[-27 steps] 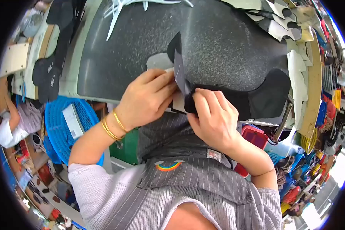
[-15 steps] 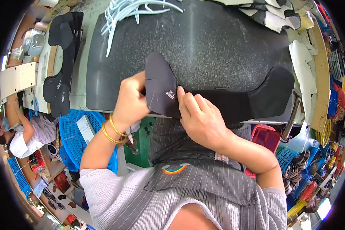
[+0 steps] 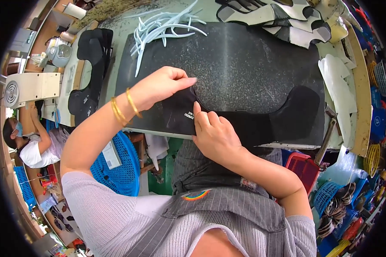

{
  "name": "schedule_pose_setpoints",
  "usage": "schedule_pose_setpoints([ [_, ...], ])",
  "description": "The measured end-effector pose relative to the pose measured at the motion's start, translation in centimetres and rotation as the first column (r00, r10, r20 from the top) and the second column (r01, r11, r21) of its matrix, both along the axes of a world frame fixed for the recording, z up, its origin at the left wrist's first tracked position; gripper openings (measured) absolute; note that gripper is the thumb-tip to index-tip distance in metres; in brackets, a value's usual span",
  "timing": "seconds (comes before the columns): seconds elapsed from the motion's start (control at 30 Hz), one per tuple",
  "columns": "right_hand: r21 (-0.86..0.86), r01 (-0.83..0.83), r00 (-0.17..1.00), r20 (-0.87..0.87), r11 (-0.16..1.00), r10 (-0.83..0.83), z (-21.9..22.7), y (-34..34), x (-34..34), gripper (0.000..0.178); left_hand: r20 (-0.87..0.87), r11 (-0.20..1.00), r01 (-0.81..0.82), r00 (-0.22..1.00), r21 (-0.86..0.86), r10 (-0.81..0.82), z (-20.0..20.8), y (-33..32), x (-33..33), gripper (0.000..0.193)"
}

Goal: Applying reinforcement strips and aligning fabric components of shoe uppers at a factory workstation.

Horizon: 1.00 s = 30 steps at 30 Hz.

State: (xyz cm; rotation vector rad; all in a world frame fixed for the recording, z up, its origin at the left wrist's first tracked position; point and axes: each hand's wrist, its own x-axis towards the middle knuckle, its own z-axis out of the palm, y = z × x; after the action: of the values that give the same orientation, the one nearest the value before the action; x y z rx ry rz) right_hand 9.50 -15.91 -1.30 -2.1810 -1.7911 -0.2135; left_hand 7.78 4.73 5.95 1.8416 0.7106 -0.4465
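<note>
A black U-shaped shoe upper piece (image 3: 253, 125) lies along the near edge of the dark work board (image 3: 244, 60), its two lobes pointing away from me. My right hand (image 3: 218, 135) presses it down at the left bend with an outstretched index finger, the other fingers curled. Above the left lobe is my left hand (image 3: 165, 88), two gold bangles at its wrist. Its fingers are bent in and the thumb reaches toward the lobe's inner edge; whatever they pinch is too small to tell. The hand and wrist hide part of that lobe.
Pale blue strips (image 3: 167, 30) lie in a tangle at the far left of the board. Black-and-white pieces (image 3: 287, 21) are piled far right. More black pieces (image 3: 90, 73) are stacked at left. A hammer (image 3: 328, 132) rests at the right edge. Another person (image 3: 34, 141) works at left.
The left lobe, folded up in my left hand before, now lies flat on the board. My left hand has moved up and over it. My right hand has shifted slightly left and down.
</note>
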Motion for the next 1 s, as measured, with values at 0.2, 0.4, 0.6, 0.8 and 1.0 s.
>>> schedule_pose_setpoints([
  [0.2, 0.004, 0.02, 0.999, 0.027, 1.0, -0.021, -0.2, 0.1, 0.2, 0.075, -0.038, 0.906, 0.351, 0.935, 0.237, -0.352, -1.7, 0.9, 0.6, 0.032],
  [0.4, -0.036, -0.02, 0.998, -0.059, 0.999, 0.017, 0.1, -0.1, 0.2, 0.063, -0.069, 0.944, 0.283, 0.959, 0.171, -0.275, -1.5, -0.1, 0.5, 0.021],
  [0.6, 0.125, 0.033, 0.814, -0.579, 0.992, 0.046, 1.2, -0.9, 2.0, 0.052, -0.004, 0.873, 0.324, 0.938, 0.364, -0.346, -1.3, -0.8, 0.5, 0.032],
  [0.8, -0.004, -0.061, 0.992, 0.11, 0.998, 0.061, 0.3, -0.1, 0.4, 0.052, -0.027, 0.819, 0.382, 0.911, 0.429, -0.411, -0.9, -1.1, 0.4, 0.033],
  [1.0, 0.065, -0.048, 0.999, 0.02, 0.997, 0.047, -0.3, 0.0, 0.6, 0.056, -0.034, 0.728, 0.451, 0.86, 0.516, -0.508, -1.6, -1.0, 1.1, 0.031],
])
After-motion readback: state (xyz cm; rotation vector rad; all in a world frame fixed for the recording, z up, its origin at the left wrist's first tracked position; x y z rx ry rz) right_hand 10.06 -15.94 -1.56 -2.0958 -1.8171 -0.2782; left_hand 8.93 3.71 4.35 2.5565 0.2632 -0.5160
